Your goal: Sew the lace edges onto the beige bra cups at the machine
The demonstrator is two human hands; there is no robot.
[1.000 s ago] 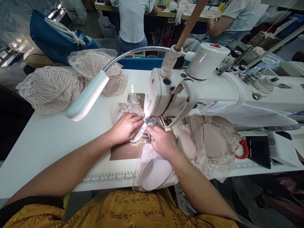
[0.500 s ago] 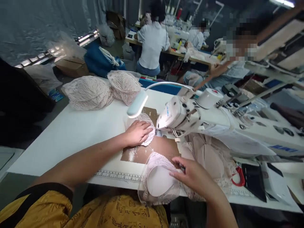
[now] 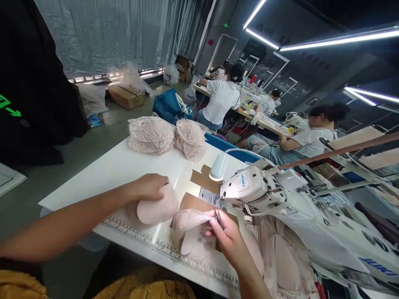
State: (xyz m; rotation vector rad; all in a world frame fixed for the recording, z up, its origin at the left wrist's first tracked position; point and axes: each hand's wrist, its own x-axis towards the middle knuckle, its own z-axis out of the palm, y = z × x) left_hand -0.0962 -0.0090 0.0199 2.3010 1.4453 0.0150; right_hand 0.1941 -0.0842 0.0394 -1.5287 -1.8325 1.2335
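Note:
My left hand is closed on the edge of a pale pink padded bra cup, held over the left part of the sewing table. A second bra cup, with thin lace fabric round it, hangs from my right hand near the table's front edge. That hand pinches the fabric edge between thumb and fingers. Dark thread snips also lie in its grip, blades pointing up. The white sewing machine's head stands just beyond my right hand. The fingertips of my left hand are partly hidden behind the cup.
Two stacks of lace cups, a larger one and a smaller one, sit at the table's far edge. A lamp leans over the needle area. More sewn pieces lie under the machine arm. A printed ruler runs along the front edge.
My left hand has moved left from beside the needle, taking a cup with it. My right hand now pinches the lace fabric and has lifted it. The camera view has tilted up.

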